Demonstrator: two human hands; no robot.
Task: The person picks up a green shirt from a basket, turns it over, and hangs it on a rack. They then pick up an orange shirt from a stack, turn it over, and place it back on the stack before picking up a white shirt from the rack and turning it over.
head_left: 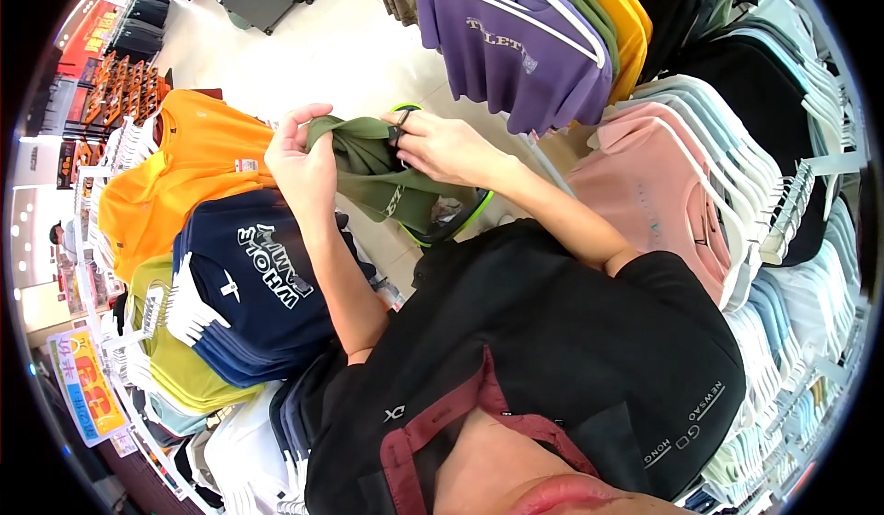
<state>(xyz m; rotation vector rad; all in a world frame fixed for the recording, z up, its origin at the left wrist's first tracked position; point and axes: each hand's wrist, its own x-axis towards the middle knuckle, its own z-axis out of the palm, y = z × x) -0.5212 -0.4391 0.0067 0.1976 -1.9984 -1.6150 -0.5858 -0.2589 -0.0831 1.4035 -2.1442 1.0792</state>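
An olive green garment (364, 161) with pale lettering hangs bunched between my two hands, above the floor. My left hand (308, 161) pinches its left edge between thumb and fingers. On the other side, my right hand (447, 147) is closed on its upper right part, with the fingertips partly hidden. A small black item (397, 130) shows at the right fingers; I cannot make out what it is. Behind the cloth is a dark thing with a bright green rim (483, 207), mostly covered.
To the left, a rack carries orange T-shirts (198, 147), navy T-shirts (244, 266) and a price sign (87, 381). Purple sweatshirts (506, 46) and pink shirts (635, 179) hang at the right. Grey suitcases (267, 0) stand at the back on the pale floor (267, 59).
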